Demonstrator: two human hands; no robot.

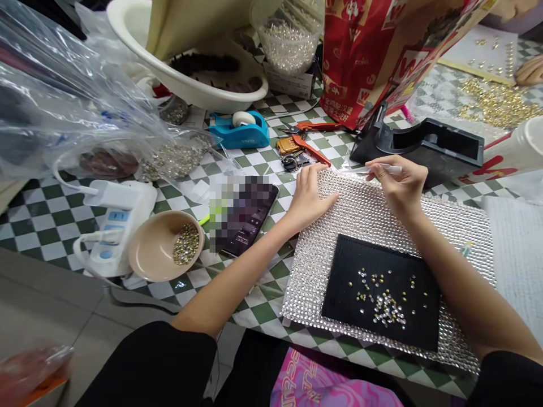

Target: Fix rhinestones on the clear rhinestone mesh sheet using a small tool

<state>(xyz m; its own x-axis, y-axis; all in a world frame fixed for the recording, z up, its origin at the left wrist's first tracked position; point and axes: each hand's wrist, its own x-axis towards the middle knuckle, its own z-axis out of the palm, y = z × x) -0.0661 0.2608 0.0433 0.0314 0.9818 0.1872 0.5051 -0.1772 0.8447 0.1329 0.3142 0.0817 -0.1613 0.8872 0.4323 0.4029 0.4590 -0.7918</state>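
A sheet covered in rows of clear rhinestones (360, 217) lies on the green-and-white checked table (38, 217). My left hand (309, 195) rests flat on the sheet's far left corner, fingers together. My right hand (401, 183) is over the sheet's far edge and pinches a thin white picker pen (377, 168) pointing left. On the near part of the sheet sits a black tray (419, 271) scattered with several loose rhinestones (386, 308).
A phone (246, 217), a beige bowl of stones (163, 246) and a power strip (112, 226) lie left. A blue tape dispenser (240, 130), keys and orange pliers (309, 148), a black tape dispenser (424, 144), a red bag (373, 56), a white basin (186, 85). Another person's hand (530, 70) at far right.
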